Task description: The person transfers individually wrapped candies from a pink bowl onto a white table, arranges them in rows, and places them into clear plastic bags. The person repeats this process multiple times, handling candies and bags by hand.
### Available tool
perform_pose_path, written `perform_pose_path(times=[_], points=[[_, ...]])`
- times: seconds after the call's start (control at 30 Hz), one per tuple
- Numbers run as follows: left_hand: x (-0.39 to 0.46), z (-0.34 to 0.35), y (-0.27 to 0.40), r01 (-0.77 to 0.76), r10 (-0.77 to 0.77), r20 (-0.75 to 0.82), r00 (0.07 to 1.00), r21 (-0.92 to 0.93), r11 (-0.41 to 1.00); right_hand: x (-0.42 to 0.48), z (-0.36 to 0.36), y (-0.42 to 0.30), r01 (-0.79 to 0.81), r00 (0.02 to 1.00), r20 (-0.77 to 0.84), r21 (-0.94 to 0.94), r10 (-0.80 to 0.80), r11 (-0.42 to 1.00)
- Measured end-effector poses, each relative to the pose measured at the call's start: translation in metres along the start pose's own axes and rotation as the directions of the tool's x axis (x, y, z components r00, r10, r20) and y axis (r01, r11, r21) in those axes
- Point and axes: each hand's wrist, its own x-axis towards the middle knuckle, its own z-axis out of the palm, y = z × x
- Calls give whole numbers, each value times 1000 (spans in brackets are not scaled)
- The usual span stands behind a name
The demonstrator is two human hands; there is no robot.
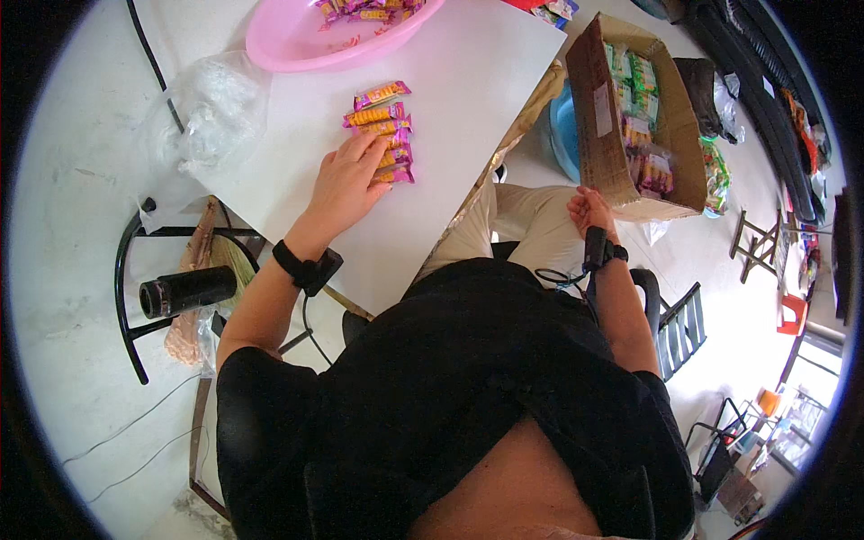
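A column of several small purple-and-yellow wrapped snack packets (373, 115) lies on the white table (466, 74). My left hand (347, 179) rests over the lower packets of this column, its fingers spread a little and touching them. My right hand (591, 212) is off the table, over my right leg, beside the near corner of a cardboard box (597, 162); its fingers are partly curled and no object shows in it. In the box are bagged green packets (644, 81) and bagged purple packets (655, 169). More purple packets lie in a pink plastic basin (290, 50) at the table's far side.
Clear plastic bags (223, 115) lie at the table's left edge. Below them is a black-framed chair (126, 297) with a black cylindrical bottle (189, 291). A blue basin (565, 128) stands between the table and the box. A folding stool (756, 246) is farther right.
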Motion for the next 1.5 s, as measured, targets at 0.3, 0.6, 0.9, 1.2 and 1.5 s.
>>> perform_pose_path(times=[0.3, 0.6, 0.9, 1.2, 1.5], points=[[11, 4, -23, 45, -45, -5, 999, 13, 999, -7, 12, -3, 10, 988, -151, -98, -25, 995], [58, -62, -43, -137, 139, -87, 986, 31, 990, -8, 9, -1, -15, 990, -139, -26, 12, 1000], [203, -116, -141, -126, 126, 12, 992, 127, 984, -14, 27, -10, -21, 994, -108, 73, 28, 997], [285, -25, -180, -117, 35, 411, 911, 176, 977, -17, 36, -14, -29, 990, -133, 149, 49, 988], [295, -7, -164, -37, -152, 513, 845, 340, 940, -15, 26, -10, -19, 995, -93, 167, 34, 986]])
